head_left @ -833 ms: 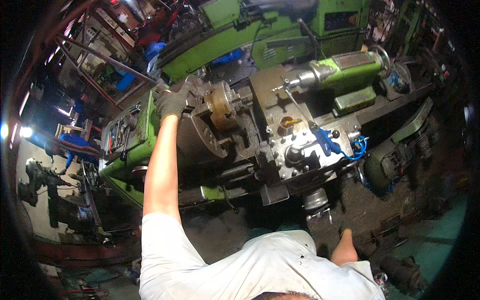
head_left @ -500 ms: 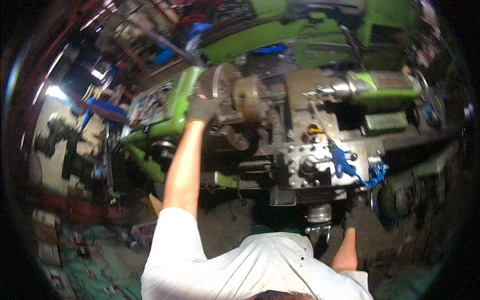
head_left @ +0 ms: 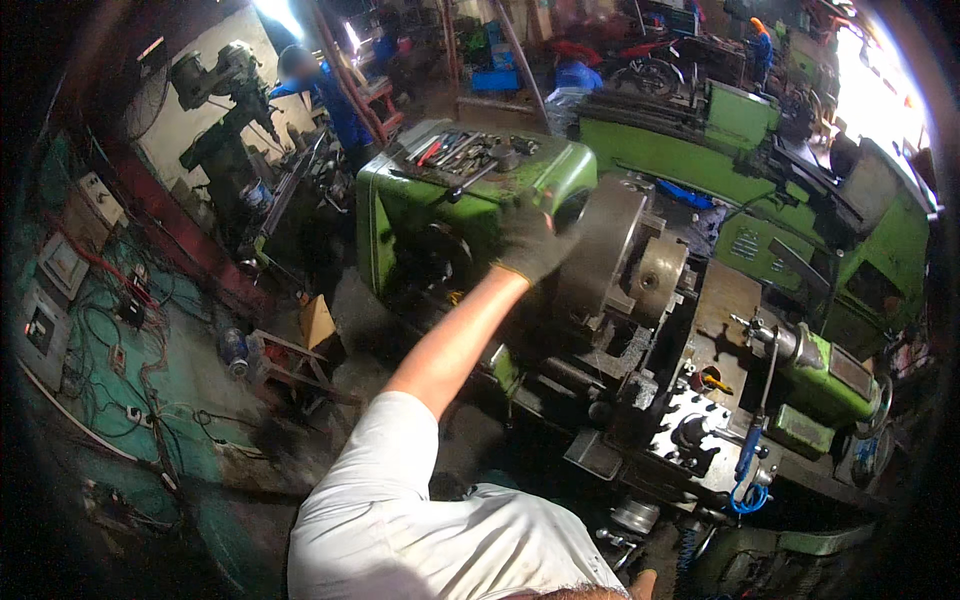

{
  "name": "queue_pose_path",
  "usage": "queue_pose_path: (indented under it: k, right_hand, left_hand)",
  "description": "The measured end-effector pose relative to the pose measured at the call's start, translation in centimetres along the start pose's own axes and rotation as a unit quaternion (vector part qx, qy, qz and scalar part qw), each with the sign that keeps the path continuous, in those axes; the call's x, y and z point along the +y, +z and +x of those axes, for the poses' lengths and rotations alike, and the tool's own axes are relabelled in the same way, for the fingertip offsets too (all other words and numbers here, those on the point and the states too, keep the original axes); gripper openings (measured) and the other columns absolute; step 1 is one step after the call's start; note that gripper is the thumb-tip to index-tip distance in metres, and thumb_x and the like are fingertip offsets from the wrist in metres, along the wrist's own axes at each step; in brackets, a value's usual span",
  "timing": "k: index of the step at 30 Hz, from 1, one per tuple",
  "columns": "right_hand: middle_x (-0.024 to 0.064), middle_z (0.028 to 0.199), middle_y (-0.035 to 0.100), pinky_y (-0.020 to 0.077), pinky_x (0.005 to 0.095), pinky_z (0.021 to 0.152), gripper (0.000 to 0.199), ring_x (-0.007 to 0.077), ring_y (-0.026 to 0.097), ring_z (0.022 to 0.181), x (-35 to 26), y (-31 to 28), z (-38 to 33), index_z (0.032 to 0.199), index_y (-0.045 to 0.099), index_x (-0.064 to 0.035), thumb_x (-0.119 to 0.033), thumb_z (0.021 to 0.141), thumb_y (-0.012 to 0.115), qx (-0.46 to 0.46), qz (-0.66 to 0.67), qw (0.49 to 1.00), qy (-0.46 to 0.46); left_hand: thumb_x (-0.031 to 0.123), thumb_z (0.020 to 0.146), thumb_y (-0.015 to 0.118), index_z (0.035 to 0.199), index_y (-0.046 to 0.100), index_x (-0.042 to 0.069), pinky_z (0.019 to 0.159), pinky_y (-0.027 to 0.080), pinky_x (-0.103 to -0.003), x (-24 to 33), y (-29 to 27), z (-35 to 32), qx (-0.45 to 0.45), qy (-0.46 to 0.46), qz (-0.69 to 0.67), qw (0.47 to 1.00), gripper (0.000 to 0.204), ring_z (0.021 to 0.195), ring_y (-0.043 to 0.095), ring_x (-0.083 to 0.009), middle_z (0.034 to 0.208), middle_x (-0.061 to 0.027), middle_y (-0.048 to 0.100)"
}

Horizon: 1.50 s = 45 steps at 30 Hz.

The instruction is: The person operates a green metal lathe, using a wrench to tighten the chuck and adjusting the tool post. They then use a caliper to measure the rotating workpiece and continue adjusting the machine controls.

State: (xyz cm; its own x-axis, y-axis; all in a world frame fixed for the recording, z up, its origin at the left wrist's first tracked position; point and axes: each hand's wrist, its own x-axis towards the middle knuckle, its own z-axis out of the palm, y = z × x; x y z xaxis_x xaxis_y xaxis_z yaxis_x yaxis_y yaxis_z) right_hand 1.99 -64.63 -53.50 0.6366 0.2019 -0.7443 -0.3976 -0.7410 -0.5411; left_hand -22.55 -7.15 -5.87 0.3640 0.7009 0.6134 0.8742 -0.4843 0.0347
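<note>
Gloved in dark grey, the left hand is at the left side of a large, dark, round steel chuck in mid-scene; blur hides whether its fingers grip or lie flat; the bare right forearm shows at the near edge, its hand too dim to tell its state. Just right of the chuck is a thick, round, brown metal piece; on the left stands a boxy green metal headstock, topped with loose hand tools; nearer right lies a shiny steel block beside a slim blue-handled tool; farther right, a green metal tailstock; far left, a person in blue.
</note>
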Motion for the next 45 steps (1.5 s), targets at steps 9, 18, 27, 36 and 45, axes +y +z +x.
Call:
queue_pose_path:
  k: [9, 18, 27, 36, 45]
  right_hand:
    - [0.0142, 0.107, 0.070, 0.0524, 0.0455, 0.085, 0.033, 0.0325, 0.065, 0.103, 2.8, 2.8, -6.3, 0.119, 0.067, -0.0105, -0.028, 0.091, 0.066, 0.035, -0.112, 0.993, -0.022]
    - [0.0116, 0.105, 0.070, 0.0528, 0.0449, 0.082, 0.028, 0.0308, 0.065, 0.101, 9.9, 3.6, -16.2, 0.114, 0.068, -0.0127, -0.027, 0.090, 0.067, 0.048, -0.202, 0.978, -0.008]
    - [0.0090, 0.102, 0.069, 0.0531, 0.0443, 0.080, 0.023, 0.0291, 0.065, 0.098, 14.1, 7.2, -21.9, 0.109, 0.069, -0.0150, -0.026, 0.088, 0.067, 0.027, -0.307, 0.951, -0.033]
    - [0.0111, 0.092, 0.071, 0.0551, 0.0439, 0.077, 0.022, 0.0313, 0.067, 0.086, 29.1, 6.6, -23.3, 0.107, 0.070, -0.0131, -0.028, 0.091, 0.067, 0.101, -0.206, 0.973, -0.034]
    - [0.0119, 0.088, 0.073, 0.0557, 0.0441, 0.071, 0.036, 0.0291, 0.068, 0.071, 19.9, 7.4, -28.3, 0.103, 0.073, -0.0071, -0.041, 0.091, 0.069, 0.119, -0.323, 0.934, -0.096]
  left_hand:
    - [0.038, 0.101, 0.049, 0.106, 0.073, 0.010, 0.081, 0.056, -0.056, -17.4, 3.1, 5.8, -0.044, -0.050, 0.058, 0.996, 0.038, 0.091, 0.073, -0.0423, 0.098, -0.0185, 0.075]
    - [0.059, 0.099, 0.049, 0.092, 0.074, -0.003, 0.075, 0.055, -0.055, -11.3, -0.2, 4.5, -0.075, -0.027, -0.137, 0.987, 0.068, 0.084, 0.071, -0.0466, 0.089, -0.0311, 0.071]
    - [0.038, 0.100, 0.059, 0.089, 0.066, 0.005, 0.078, 0.054, -0.047, -3.8, 5.7, -5.0, 0.035, -0.081, -0.467, 0.880, 0.035, 0.089, 0.070, -0.0403, 0.092, -0.0202, 0.071]
    - [0.038, 0.096, 0.064, 0.133, 0.058, 0.008, 0.102, 0.045, -0.052, -8.5, 27.2, -39.5, -0.669, -0.176, -0.184, 0.699, 0.048, 0.123, 0.060, -0.0387, 0.136, -0.0193, 0.059]
    - [0.031, 0.087, 0.074, 0.118, 0.062, 0.014, 0.065, 0.049, -0.044, -8.7, 29.6, -44.4, -0.490, -0.633, -0.437, 0.410, 0.037, 0.054, 0.048, -0.0213, 0.081, -0.0064, 0.060]
